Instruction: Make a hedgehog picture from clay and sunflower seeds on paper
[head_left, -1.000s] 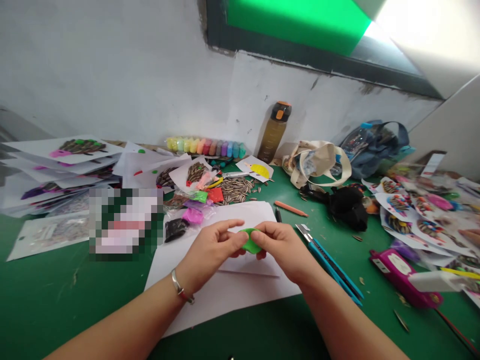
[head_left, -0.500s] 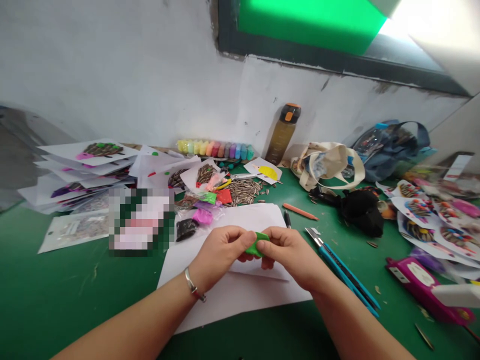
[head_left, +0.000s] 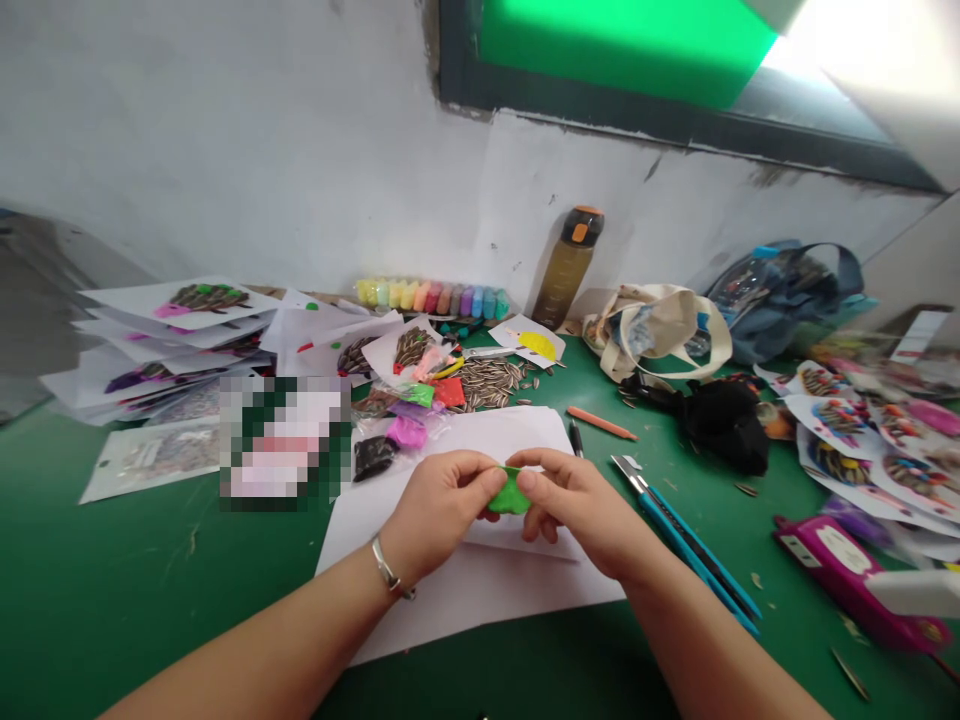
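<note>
Between my two hands is a flattened piece of bright green modelling clay (head_left: 510, 496). My left hand (head_left: 448, 505) pinches its left side between thumb and fingers; a silver bracelet (head_left: 386, 566) circles that wrist. The thumb and forefinger of my right hand (head_left: 576, 500) grip the clay's right edge, with the other fingers curled below. Both hands hover over white paper sheets (head_left: 420, 610) on the green table (head_left: 247, 620). Just beyond them lie small bags of clay, among them a purple one (head_left: 407, 432), a black one (head_left: 373, 457) and a red one (head_left: 450, 392).
A pile of striped sunflower seeds (head_left: 491, 385) lies behind the paper. On the right are an orange pencil (head_left: 602, 423), a blue cutter knife (head_left: 686, 540) and a magenta glue gun (head_left: 847, 580). Seed pictures (head_left: 202, 298) are stacked at left. A bottle (head_left: 568, 270) stands against the wall.
The green clay has been turned and now shows a broader, flatter face toward me. My right fingers have shifted and spread slightly beneath it. Both hands stay in about the same place.
</note>
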